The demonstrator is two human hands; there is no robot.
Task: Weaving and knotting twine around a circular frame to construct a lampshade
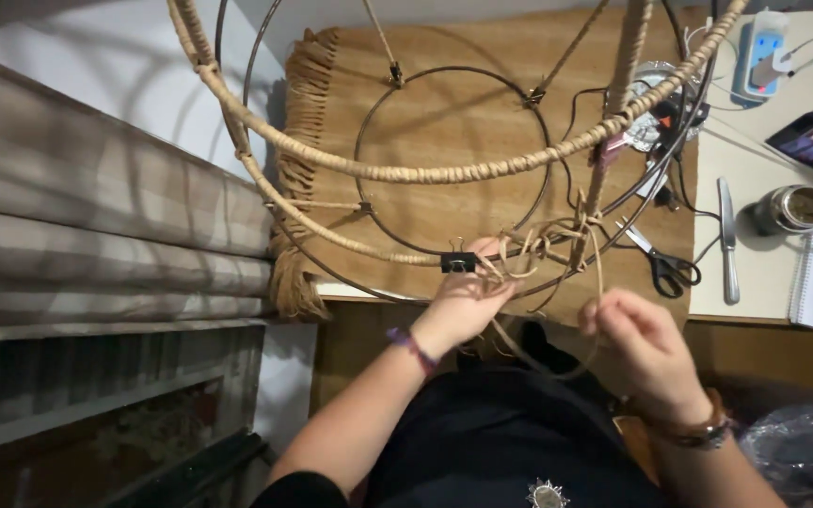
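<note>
A wire frame (444,169) of dark metal rings hangs over the tabletop (755,273), and the person is winding a tan cord (543,246) around its lower ring. The cord's worked part sits on the near arc of that ring, right above and between both hands; its loose tail loops down toward the lap and curves back up to the right hand (646,348). The ring's arc runs roughly left to right across the view at this spot, so the cord wraps crosswise to it.

The left hand (463,301) is the nearer one: its fingers (493,282) reach up and close around the ring and the bunched cord just beside a black binder clip (458,262) that is clamped on the ring. The right hand lies lower and a little apart, to the right of the knot of loops. Its fingers (613,315) are curled narrowly, pinching the free run of cord and drawing it down away from the ring.

An upper ring already carries a dense wrapping of the same cord. Under the frame lies a fringed woven mat (482,103). To the right on the tabletop lie scissors (665,268), a knife (726,245) and a metal cup (792,209), well apart from both hands.
</note>
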